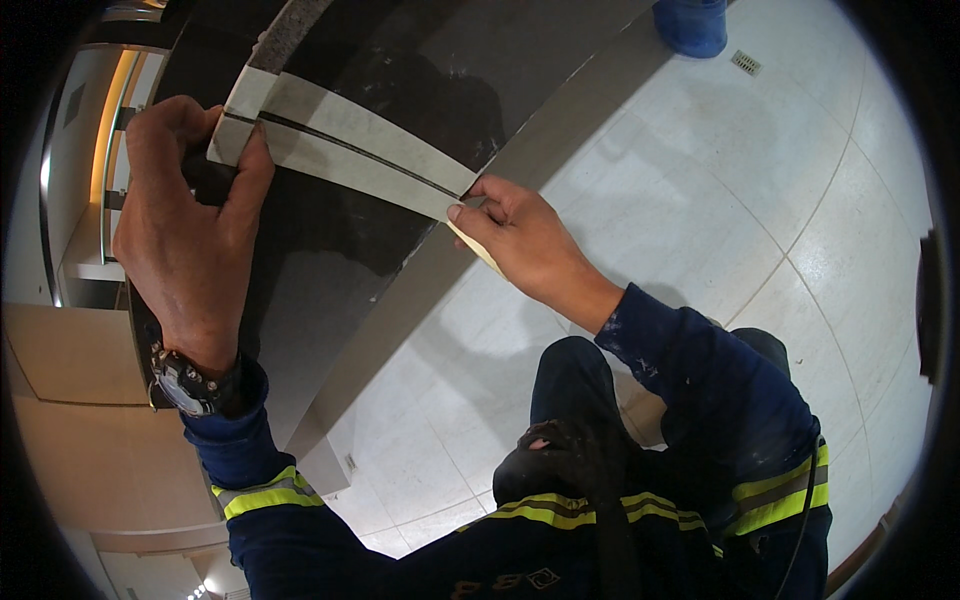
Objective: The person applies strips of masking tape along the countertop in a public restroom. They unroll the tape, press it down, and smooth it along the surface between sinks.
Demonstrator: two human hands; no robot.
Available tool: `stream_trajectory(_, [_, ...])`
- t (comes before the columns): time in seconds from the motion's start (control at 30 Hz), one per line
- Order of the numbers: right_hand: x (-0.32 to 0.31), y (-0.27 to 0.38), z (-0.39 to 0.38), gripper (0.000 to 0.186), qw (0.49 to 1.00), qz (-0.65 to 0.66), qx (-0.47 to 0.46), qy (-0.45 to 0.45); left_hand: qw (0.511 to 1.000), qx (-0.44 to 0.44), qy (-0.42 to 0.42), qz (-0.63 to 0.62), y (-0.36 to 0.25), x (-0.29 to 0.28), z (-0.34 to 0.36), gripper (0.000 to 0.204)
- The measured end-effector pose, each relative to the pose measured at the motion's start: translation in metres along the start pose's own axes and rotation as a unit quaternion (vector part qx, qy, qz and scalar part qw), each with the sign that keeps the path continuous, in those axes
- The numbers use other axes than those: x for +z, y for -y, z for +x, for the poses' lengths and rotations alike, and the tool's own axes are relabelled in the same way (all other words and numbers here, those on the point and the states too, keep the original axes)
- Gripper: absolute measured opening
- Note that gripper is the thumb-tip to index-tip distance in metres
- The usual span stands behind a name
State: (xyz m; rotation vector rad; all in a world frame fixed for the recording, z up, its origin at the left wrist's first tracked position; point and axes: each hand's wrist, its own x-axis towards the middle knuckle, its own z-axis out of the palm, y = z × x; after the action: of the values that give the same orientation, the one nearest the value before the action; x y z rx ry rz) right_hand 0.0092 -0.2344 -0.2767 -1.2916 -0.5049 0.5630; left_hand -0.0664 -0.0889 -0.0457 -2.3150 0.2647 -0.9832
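We note pale tape strips (335, 166) on the dark slab (340, 245), eleven o'clock — likely light, limp, tearable; hold by ends. Left hand (195, 230) pinches their ten-o'clock end, right hand (530, 240) their four-o'clock end.

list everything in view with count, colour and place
pale strips: 2, off-white, across slab
dark slab: 1, black, under strips
speckled piece: 1, grey, top left
container: 1, blue, top right
floor grate: at least 1, yellowish, near container
tiled floor: 1, white, right and below
cabinet panels: several, beige, lower left
watch: 1, dark, left wrist
sleeves: 2, navy and yellow, lower half
legs: 2, dark, bottom centre
left hand: 1, bare, strips' left end
right hand: 1, bare, strips' right end
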Motion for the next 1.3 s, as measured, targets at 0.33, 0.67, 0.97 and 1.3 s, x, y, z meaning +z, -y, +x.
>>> stream_trajectory(0.33, [0.001,-0.001,0.003,0.043,1.000,0.003,-0.004,-0.002,1.000,-0.008,0.000,-0.017,0.000,-0.002,0.001,0.043])
stream_trajectory(0.67, [-0.004,0.005,0.003,0.040,1.000,-0.008,-0.023,0.001,0.998,-0.043,0.002,-0.046,-0.006,0.000,0.002,0.060])
stream_trajectory(0.97, [-0.001,0.000,0.006,0.035,1.000,0.011,-0.002,0.015,0.995,-0.043,0.083,0.042,0.000,-0.005,0.001,0.087])
stream_trajectory(1.3, [-0.006,0.001,0.004,0.034,1.000,0.025,-0.007,0.011,0.992,-0.006,0.109,0.058,-0.007,0.003,0.001,0.090])
